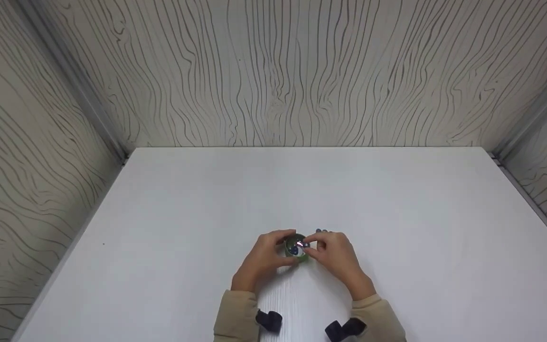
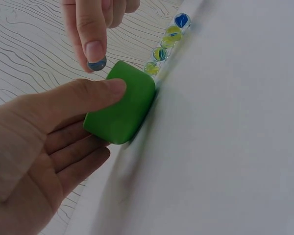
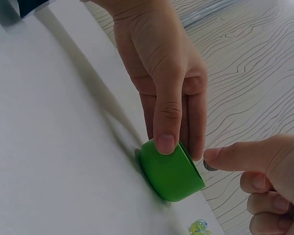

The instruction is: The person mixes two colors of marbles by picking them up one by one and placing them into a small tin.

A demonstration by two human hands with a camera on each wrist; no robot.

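Green cup (image 3: 169, 174) sits in the left hand's curled grip (image 1: 264, 254), right hand (image 1: 337, 251) pinching a marble (image 2: 96, 64) near the cup's three-o'clock rim, counter (image 1: 302, 190) stretching wide toward twelve.

Marbles (image 2: 168, 42) lie on the table (image 1: 197, 204), behind and right of the cup (image 2: 130, 107).

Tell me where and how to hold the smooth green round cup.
Likely best: take the cup by opposite sides of its curved outer wall, coming from the person's left; it stands upright, so this leaves its open top clear.
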